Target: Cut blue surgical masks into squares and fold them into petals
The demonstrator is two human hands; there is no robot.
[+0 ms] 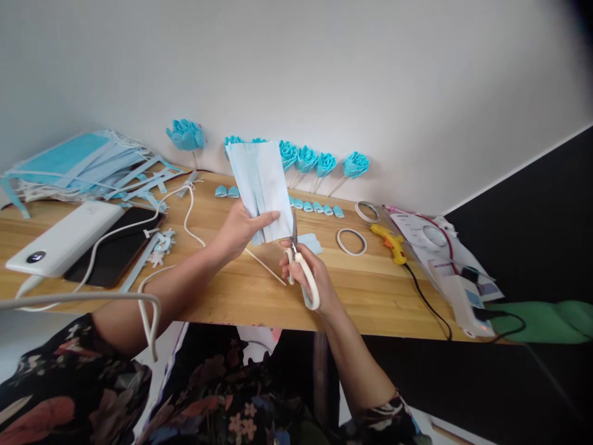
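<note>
My left hand (243,227) grips a pale blue pleated face mask piece (260,179) without visible ear loops, its thumb across the front. White-handled scissors (306,281) are in my right hand (317,272), with the blades pointing up along the right edge of the mask piece. Whether the blades are cutting into it I cannot tell. Beneath, on the wooden table, lies a small light blue cut piece (309,243). A thin white stick (265,266) rests just below my left hand. Behind the mask piece a row of small folded blue petals (317,207) is partly hidden.
Blue fabric roses (356,165) on sticks lean along the wall. At left are a stack of masks (78,161), a white power bank (67,238) and a dark phone (113,247) with cables. Rightward lie tape rolls (351,230), a yellow glue gun (389,242) and a power strip (467,306).
</note>
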